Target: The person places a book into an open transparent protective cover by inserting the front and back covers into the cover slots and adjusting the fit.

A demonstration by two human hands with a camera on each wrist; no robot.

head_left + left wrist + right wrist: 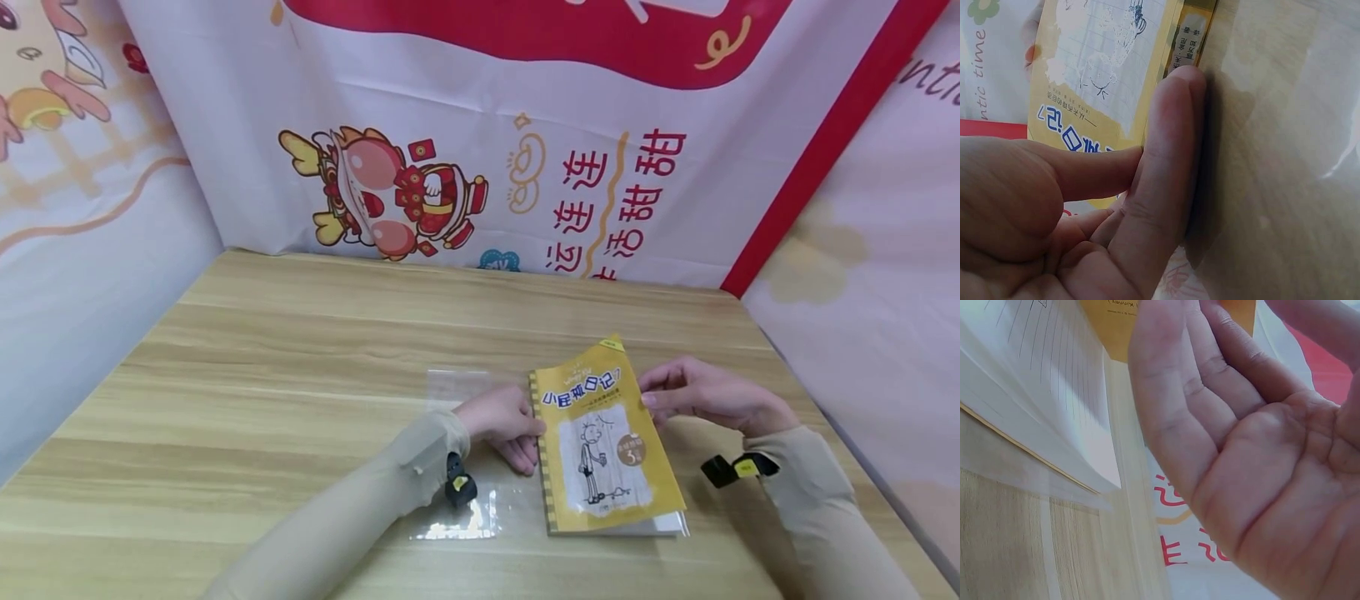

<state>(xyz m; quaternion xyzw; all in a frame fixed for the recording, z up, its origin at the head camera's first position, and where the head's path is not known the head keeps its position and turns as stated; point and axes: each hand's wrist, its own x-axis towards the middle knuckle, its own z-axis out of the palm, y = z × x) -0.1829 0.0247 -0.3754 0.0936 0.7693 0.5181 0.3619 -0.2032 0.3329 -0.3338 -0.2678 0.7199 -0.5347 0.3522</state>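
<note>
A paperback book (pixel 600 450) with a yellow cover, Chinese title and a cartoon figure lies on the table. My left hand (pixel 504 427) is at its spine, the thumb by the cover's left edge; in the left wrist view a straight finger (pixel 1169 137) lies along the spine. With my right hand (pixel 697 396) I pinch the right edge of the front cover, which is raised and bowed. Lined white pages (pixel 1054 369) show beneath it in the right wrist view. A clear plastic sheet (pixel 457 517) lies under my left hand, and a clear edge also sticks out below the book.
The wooden table (pixel 262 400) meets a printed cloth (pixel 450 92) hanging at the back. More cloth hangs at the left and right sides. Each wrist wears a small black camera (pixel 459 487) on a strap.
</note>
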